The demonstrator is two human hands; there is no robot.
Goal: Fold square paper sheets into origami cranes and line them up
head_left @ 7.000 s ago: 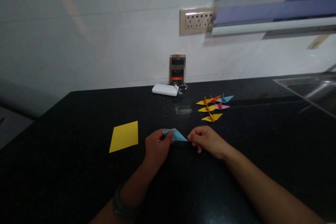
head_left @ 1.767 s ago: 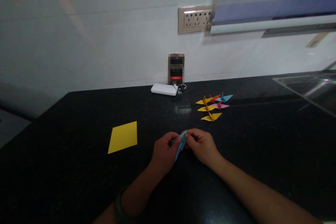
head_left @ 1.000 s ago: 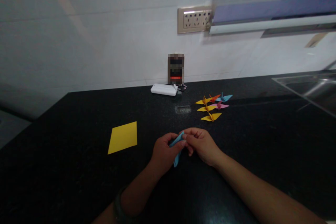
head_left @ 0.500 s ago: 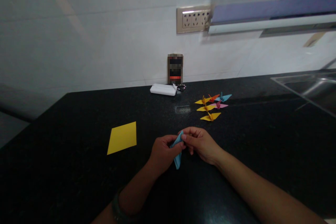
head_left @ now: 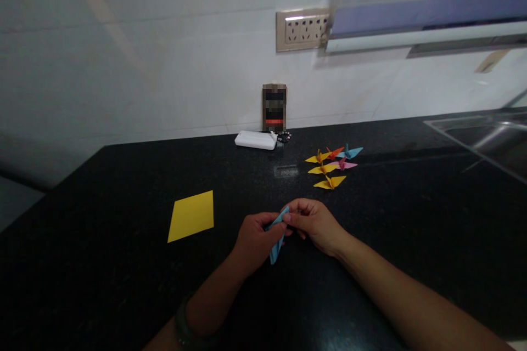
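Observation:
Between my hands is a narrow piece of folded light-blue paper (head_left: 276, 251), held slanted above the dark counter. My left hand (head_left: 260, 236) pinches its middle between thumb and fingers. At its upper end the thumb and fingertips of my right hand (head_left: 312, 224) are closed on it. The fingers cover part of the folds. To the left lies a flat yellow paper sheet (head_left: 191, 216). Several folded paper cranes in yellow, orange, pink and blue stand beyond my right hand, the nearest being a yellow crane (head_left: 330, 182).
A white power bank (head_left: 256, 140) with a beaded strap (head_left: 284, 137) lies near the wall. Behind it a phone-like object (head_left: 274, 107), its face blurred, leans upright. A socket panel (head_left: 302, 30) is on the wall. The steel sink (head_left: 477, 145) is at the right.
The folded blue paper has tilted, its lower end swinging slightly left and its upper end slightly right. Both hands keep their pinch on it, with only small finger movements.

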